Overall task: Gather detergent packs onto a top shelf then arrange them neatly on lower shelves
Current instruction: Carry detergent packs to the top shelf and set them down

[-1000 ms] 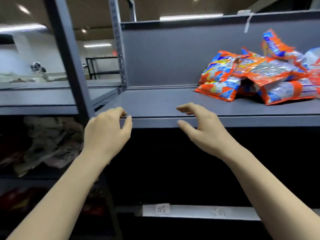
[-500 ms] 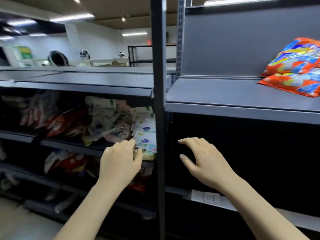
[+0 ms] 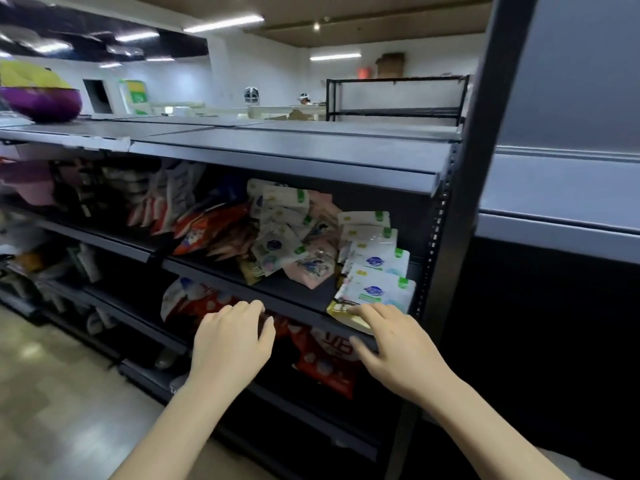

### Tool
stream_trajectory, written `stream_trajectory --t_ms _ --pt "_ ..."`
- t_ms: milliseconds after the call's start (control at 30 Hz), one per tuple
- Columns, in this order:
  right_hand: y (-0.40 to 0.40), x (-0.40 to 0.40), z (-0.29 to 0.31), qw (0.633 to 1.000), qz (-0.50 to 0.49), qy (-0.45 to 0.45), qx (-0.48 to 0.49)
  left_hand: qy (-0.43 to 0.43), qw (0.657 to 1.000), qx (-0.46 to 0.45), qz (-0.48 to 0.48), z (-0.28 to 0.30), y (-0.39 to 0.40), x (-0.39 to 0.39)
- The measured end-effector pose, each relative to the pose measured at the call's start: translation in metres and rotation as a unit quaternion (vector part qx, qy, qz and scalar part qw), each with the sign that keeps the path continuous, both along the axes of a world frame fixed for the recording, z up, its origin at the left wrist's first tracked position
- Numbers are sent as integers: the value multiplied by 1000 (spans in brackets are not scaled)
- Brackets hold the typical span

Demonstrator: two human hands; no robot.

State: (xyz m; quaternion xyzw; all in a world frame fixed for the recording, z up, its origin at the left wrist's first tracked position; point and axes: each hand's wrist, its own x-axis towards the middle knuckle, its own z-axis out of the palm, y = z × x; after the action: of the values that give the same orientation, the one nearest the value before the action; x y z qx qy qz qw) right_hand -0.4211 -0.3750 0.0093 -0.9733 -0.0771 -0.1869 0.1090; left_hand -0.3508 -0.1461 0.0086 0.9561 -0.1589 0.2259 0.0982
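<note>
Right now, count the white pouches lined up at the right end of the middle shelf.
4. Front pouch just above the right hand, second behind it, third, then rearmost, one row beside the black upright. Others may be hidden behind.

view swung left, hands (image 3: 230, 341) lowered to middle shelf (image 3: 298, 308)

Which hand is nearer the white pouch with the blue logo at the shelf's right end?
Right. The right hand sits just below the white pouch, fingertips on the yellow pack in front of it. The left hand is farther left, at the shelf edge.
</note>
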Motion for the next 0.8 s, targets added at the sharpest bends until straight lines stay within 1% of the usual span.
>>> stream_trajectory --t_ms 200,333,467,667,800 --pt "36 89 -11 999 5 30 29 6 999 30 43 -8 50 82" --pt "55 145 -15 998 13 51 35 16 997 -9 70 -9 84 127" --pt "71 190 -15 996 19 69 49 11 995 15 99 -12 113 165" --pt "88 241 -12 992 11 96 82 19 995 0 94 -9 132 222" --pt "105 276 -15 988 3 113 103 17 997 0 71 -7 143 269"
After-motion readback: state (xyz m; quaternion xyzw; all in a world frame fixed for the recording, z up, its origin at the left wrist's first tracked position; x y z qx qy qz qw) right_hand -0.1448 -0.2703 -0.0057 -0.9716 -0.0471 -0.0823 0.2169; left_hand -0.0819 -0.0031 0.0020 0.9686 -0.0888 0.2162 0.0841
